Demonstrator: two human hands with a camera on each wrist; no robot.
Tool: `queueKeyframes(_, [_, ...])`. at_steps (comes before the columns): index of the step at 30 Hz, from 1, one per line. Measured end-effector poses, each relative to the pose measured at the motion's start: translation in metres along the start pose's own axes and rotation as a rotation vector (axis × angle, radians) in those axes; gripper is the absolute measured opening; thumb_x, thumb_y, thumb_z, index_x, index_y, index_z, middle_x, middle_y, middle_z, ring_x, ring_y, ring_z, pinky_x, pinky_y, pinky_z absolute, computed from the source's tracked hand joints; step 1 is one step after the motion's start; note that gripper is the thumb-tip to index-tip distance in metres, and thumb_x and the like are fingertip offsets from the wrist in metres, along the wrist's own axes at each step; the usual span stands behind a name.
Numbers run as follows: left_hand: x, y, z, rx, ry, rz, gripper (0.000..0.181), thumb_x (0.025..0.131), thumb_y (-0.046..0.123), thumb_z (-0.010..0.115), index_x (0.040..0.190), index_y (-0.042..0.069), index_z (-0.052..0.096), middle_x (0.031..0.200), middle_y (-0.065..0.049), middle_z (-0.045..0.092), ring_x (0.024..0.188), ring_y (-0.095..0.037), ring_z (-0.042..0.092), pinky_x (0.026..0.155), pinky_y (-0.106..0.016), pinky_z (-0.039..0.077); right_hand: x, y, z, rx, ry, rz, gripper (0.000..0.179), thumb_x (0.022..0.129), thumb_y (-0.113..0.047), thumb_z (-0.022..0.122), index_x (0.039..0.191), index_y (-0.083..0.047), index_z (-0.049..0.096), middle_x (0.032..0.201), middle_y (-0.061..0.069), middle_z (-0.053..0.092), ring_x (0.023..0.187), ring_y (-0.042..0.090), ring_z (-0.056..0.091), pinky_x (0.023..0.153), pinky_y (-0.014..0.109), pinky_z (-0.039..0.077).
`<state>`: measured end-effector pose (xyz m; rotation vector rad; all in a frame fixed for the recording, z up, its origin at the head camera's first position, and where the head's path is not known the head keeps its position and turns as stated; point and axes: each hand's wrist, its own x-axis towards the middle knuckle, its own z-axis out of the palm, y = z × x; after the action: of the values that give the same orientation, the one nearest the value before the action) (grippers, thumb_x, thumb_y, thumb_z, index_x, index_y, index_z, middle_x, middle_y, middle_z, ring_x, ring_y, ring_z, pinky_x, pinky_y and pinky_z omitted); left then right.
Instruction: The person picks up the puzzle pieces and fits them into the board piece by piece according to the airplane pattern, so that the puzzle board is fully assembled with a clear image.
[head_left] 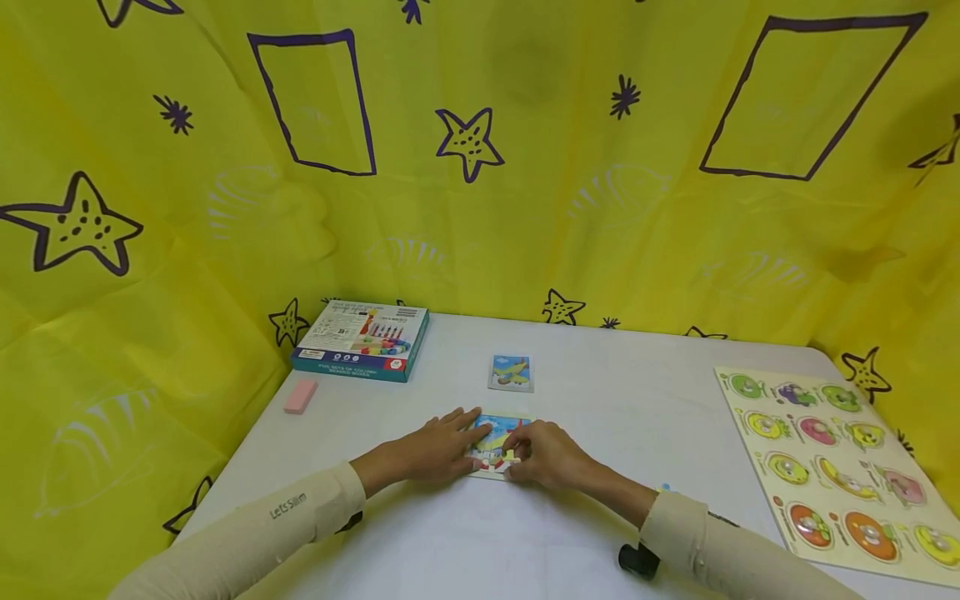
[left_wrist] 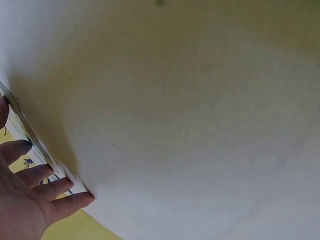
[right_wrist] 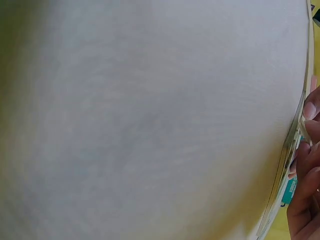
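Note:
A small picture puzzle [head_left: 491,427] in a flat tray lies on the white table, its blue, yellow and red picture partly covered by the hands. My left hand [head_left: 438,448] rests along its left side, fingers spread and fairly straight, with fingertips on the picture. In the left wrist view the fingers [left_wrist: 62,204] lie along the tray's edge. Over the lower right part of the puzzle, my right hand [head_left: 551,454] pinches a small yellowish puzzle piece [head_left: 511,457] between thumb and curled fingers. Beyond the puzzle lies a small card [head_left: 512,372] with a yellow airplane.
A teal and white box [head_left: 360,342] sits at the back left, with a pink block [head_left: 301,397] before it. On the right lies a large fruit peg board [head_left: 840,467]. A black object [head_left: 638,561] is beside the right wrist. Yellow cloth [head_left: 480,225] hangs behind the table.

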<state>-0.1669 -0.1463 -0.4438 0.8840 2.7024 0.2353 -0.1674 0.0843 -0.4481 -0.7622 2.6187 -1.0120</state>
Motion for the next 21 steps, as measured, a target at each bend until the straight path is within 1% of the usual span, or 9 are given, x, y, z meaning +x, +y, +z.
queueKeyframes(5, [-0.0003, 0.0006, -0.0001, 0.007, 0.005, 0.010, 0.060, 0.104, 0.041, 0.053, 0.156, 0.016, 0.038, 0.166, -0.012, 0.027, 0.150, -0.040, 0.030, 0.113, -0.065, 0.034, 0.0014, -0.0031, -0.0002, 0.012, -0.004, -0.029, 0.023, 0.078, -0.009, 0.082, 0.100, -0.004, 0.075, 0.073, -0.007, 0.061, 0.071, 0.009, 0.053, 0.064, 0.023, 0.042])
queueKeyframes(9, [0.0000, 0.0003, 0.0005, 0.011, 0.004, 0.014, 0.061, 0.103, 0.042, 0.053, 0.156, 0.016, 0.038, 0.165, -0.012, 0.027, 0.150, -0.040, 0.031, 0.113, -0.065, 0.034, 0.0011, -0.0057, 0.0016, 0.012, 0.001, -0.013, 0.024, 0.078, -0.010, 0.083, 0.101, -0.004, 0.075, 0.075, -0.007, 0.062, 0.072, 0.009, 0.053, 0.065, 0.023, 0.043])
queueKeyframes(13, [0.0005, -0.0005, 0.0011, 0.008, 0.001, 0.013, 0.061, 0.103, 0.043, 0.052, 0.156, 0.017, 0.038, 0.166, -0.011, 0.027, 0.150, -0.040, 0.030, 0.113, -0.065, 0.033, -0.0003, -0.0069, 0.0028, -0.040, 0.016, 0.013, 0.026, 0.077, -0.016, 0.085, 0.100, -0.009, 0.076, 0.076, -0.008, 0.063, 0.074, 0.008, 0.053, 0.066, 0.025, 0.042])
queueKeyframes(16, [0.0006, -0.0005, 0.0011, 0.008, -0.001, 0.006, 0.061, 0.103, 0.043, 0.053, 0.156, 0.017, 0.038, 0.166, -0.011, 0.027, 0.150, -0.039, 0.030, 0.113, -0.065, 0.033, -0.0015, -0.0072, 0.0029, -0.086, 0.027, 0.025, 0.029, 0.075, -0.021, 0.088, 0.101, -0.012, 0.076, 0.081, -0.007, 0.064, 0.076, 0.010, 0.053, 0.066, 0.028, 0.042])
queueKeyframes(18, [0.0007, -0.0003, 0.0011, 0.009, -0.006, -0.002, 0.061, 0.103, 0.043, 0.053, 0.157, 0.018, 0.037, 0.166, -0.010, 0.026, 0.150, -0.039, 0.029, 0.114, -0.065, 0.033, -0.0023, -0.0074, 0.0028, -0.105, 0.033, 0.025, 0.030, 0.074, -0.023, 0.089, 0.100, -0.013, 0.076, 0.084, -0.006, 0.065, 0.078, 0.012, 0.054, 0.068, 0.030, 0.043])
queueKeyframes(21, [0.0013, -0.0003, 0.0016, 0.012, -0.008, -0.008, 0.062, 0.103, 0.043, 0.054, 0.157, 0.018, 0.037, 0.166, -0.010, 0.026, 0.151, -0.039, 0.029, 0.114, -0.064, 0.033, -0.0030, -0.0074, 0.0027, -0.106, 0.037, 0.030, 0.029, 0.074, -0.022, 0.089, 0.098, -0.012, 0.076, 0.088, -0.004, 0.067, 0.082, 0.013, 0.057, 0.071, 0.034, 0.046])
